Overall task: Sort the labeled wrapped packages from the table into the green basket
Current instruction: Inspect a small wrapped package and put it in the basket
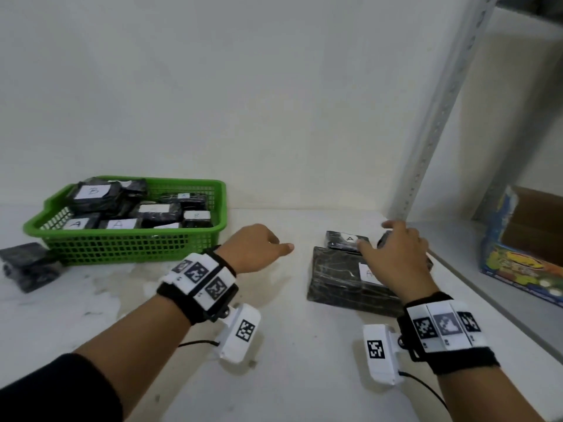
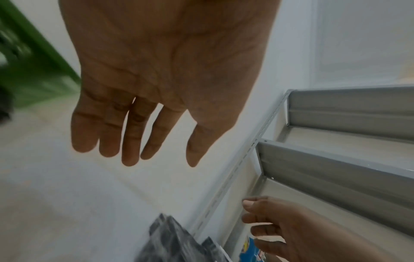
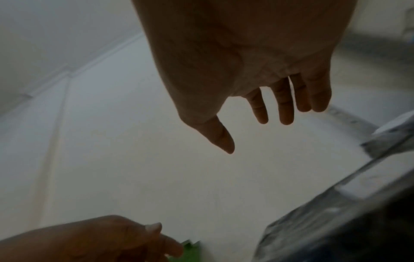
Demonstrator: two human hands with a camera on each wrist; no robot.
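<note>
I read handwritten "B" on the top-left package [image 1: 93,191] in the green basket [image 1: 128,248], "A" on two front ones [image 1: 76,223] [image 1: 118,223]. On the table, "A" on the small package [image 1: 348,240]; large package's label [image 1: 369,273] half hidden, looks like "A".

We find a green plastic mesh basket [image 1: 137,245] on the table's left, filled with black wrapped packages [image 1: 158,211] bearing white labels marked A or B. A large flat black wrapped package [image 1: 338,278] lies to the right, a small black package labelled A [image 1: 345,240] just behind it. Another black wrapped package [image 1: 29,266] sits beside the basket's left corner.
</note>
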